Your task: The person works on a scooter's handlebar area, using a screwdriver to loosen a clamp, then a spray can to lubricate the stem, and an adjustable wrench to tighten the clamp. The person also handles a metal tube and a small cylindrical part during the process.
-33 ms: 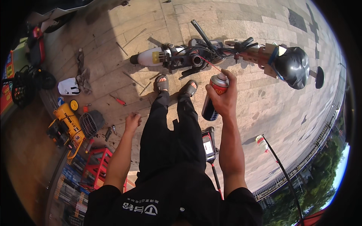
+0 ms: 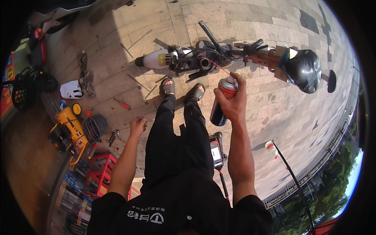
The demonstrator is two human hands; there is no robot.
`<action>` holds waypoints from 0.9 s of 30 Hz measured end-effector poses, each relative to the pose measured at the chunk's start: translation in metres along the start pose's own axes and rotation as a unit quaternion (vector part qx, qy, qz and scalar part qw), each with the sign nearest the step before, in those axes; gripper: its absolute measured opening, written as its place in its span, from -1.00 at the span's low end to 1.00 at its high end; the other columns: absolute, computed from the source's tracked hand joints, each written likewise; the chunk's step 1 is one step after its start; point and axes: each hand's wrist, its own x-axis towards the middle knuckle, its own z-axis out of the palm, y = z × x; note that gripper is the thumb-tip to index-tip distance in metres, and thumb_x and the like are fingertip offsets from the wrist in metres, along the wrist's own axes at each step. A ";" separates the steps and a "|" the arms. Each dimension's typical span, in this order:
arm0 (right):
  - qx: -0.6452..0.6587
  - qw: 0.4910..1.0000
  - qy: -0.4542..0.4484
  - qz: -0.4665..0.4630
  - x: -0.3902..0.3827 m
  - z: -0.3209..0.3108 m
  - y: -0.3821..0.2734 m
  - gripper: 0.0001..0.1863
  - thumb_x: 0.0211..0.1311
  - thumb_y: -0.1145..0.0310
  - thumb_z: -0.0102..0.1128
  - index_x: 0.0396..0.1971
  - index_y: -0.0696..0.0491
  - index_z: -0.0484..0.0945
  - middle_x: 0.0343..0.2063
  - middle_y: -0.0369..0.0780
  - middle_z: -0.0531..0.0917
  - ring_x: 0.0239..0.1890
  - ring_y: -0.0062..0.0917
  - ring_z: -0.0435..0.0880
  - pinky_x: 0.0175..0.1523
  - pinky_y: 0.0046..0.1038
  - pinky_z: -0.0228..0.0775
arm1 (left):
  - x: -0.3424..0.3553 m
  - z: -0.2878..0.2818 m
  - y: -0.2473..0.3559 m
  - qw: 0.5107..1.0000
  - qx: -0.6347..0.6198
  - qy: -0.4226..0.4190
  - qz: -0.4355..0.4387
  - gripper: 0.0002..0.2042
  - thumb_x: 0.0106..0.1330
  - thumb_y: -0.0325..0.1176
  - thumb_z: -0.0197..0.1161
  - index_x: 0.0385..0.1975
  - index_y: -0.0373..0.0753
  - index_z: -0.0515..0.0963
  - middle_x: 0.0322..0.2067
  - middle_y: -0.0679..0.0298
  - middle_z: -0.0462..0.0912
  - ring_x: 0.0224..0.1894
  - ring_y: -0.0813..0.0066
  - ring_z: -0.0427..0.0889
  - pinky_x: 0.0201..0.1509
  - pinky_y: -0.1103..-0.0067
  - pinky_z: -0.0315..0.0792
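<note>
My right hand is wrapped round a spray can with a red upper band and a dark lower body. Its index finger rests on the nozzle. From the nozzle a thin red straw runs forward and left, its far end close to a dark round opening on a partly stripped two-wheeler. Whether spray comes out cannot be made out. Lower on the left, my left hand hangs beside my leg, fingers curled, with nothing visible in it.
On the paving at left lie a red-handled screwdriver, thin rods and a white cloth or bag. Further down are a yellow compressor, a grey basket and a red rack. A diagnostic device stands near my right leg.
</note>
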 end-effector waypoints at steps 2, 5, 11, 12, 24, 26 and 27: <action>-0.017 1.000 -0.012 0.004 0.002 -0.002 -0.001 -0.33 -0.05 0.43 0.40 0.11 0.10 0.29 -0.18 -0.12 0.52 -0.18 -0.47 0.56 -0.05 -0.41 0.45 | -0.001 0.003 -0.001 1.000 -0.002 0.006 -0.010 -0.78 0.29 -0.28 0.19 -0.16 -0.24 0.50 -0.40 0.37 0.56 -0.45 0.62 0.52 -0.43 0.67 0.40; -0.034 0.999 -0.017 -0.007 0.003 -0.004 -0.001 -0.33 -0.05 0.44 0.40 0.10 0.10 0.29 -0.17 -0.12 0.52 -0.18 -0.47 0.56 -0.05 -0.41 0.45 | -0.001 0.005 -0.002 1.000 -0.014 0.007 -0.015 -0.77 0.29 -0.28 0.19 -0.14 -0.24 0.49 -0.39 0.37 0.55 -0.45 0.62 0.52 -0.43 0.68 0.39; -0.055 0.998 -0.029 -0.011 0.003 -0.006 0.000 -0.33 -0.06 0.44 0.40 0.10 0.11 0.30 -0.19 -0.12 0.53 -0.18 -0.47 0.57 -0.04 -0.41 0.45 | 0.002 0.005 -0.004 1.000 -0.018 -0.003 -0.015 -0.76 0.28 -0.29 0.20 -0.12 -0.24 0.48 -0.39 0.38 0.55 -0.46 0.63 0.51 -0.42 0.68 0.39; -0.060 0.998 -0.031 -0.009 0.002 -0.006 -0.001 -0.33 -0.07 0.44 0.40 0.10 0.11 0.30 -0.19 -0.12 0.53 -0.18 -0.47 0.57 -0.05 -0.41 0.45 | 0.002 0.005 -0.004 1.000 -0.014 -0.004 -0.011 -0.76 0.28 -0.29 0.20 -0.12 -0.24 0.48 -0.39 0.38 0.55 -0.46 0.63 0.51 -0.42 0.68 0.39; -0.046 0.998 -0.037 0.010 0.012 -0.011 -0.007 -0.36 -0.08 0.38 0.41 0.07 0.14 0.36 -0.08 -0.05 0.49 -0.04 -0.23 0.52 0.06 -0.30 0.36 | 0.004 0.006 -0.003 1.000 -0.006 0.002 -0.009 -0.74 0.28 -0.27 0.20 -0.11 -0.25 0.48 -0.39 0.37 0.54 -0.44 0.61 0.53 -0.40 0.65 0.41; -0.048 0.998 -0.034 0.012 0.012 -0.012 -0.007 -0.36 -0.08 0.38 0.40 0.07 0.14 0.36 -0.09 -0.05 0.49 -0.04 -0.23 0.52 0.06 -0.30 0.36 | 0.004 0.005 -0.003 1.000 -0.011 0.006 -0.015 -0.73 0.29 -0.26 0.20 -0.10 -0.26 0.47 -0.38 0.37 0.54 -0.43 0.61 0.53 -0.40 0.65 0.40; -0.049 0.998 -0.032 0.013 0.012 -0.013 -0.007 -0.36 -0.08 0.38 0.40 0.07 0.13 0.36 -0.09 -0.05 0.49 -0.04 -0.23 0.52 0.07 -0.30 0.36 | 0.004 0.005 -0.004 1.000 -0.005 0.003 -0.013 -0.73 0.29 -0.26 0.20 -0.10 -0.26 0.47 -0.38 0.37 0.54 -0.43 0.61 0.52 -0.40 0.65 0.40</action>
